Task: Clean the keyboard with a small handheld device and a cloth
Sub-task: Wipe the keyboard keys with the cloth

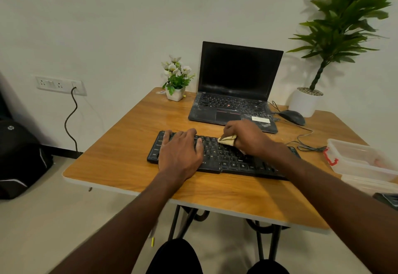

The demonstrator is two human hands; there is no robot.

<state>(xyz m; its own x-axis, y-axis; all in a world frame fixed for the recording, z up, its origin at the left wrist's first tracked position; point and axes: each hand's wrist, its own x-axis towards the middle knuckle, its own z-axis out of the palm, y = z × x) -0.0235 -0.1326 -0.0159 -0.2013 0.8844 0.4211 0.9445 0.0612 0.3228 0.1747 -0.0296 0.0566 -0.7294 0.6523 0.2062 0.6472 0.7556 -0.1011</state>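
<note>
Left hand (181,153) lay spread, pressing the keyboard (224,155); right hand (247,137) pinched the bunched cloth (227,140); cloth likely soft, keyboard light, best steadied at its end.

Black keyboard (224,155); pale yellow cloth (227,140); wood-grain table (120,151); black laptop (234,86).

- keyboard (224,155): black, flat on the desk (120,155), near its front edge, long side slightly angled to that edge, left end and middle partly covered.
- cloth (227,140): small, yellowish, bunched up, pressed onto the upper key rows around mid-keyboard.
</note>
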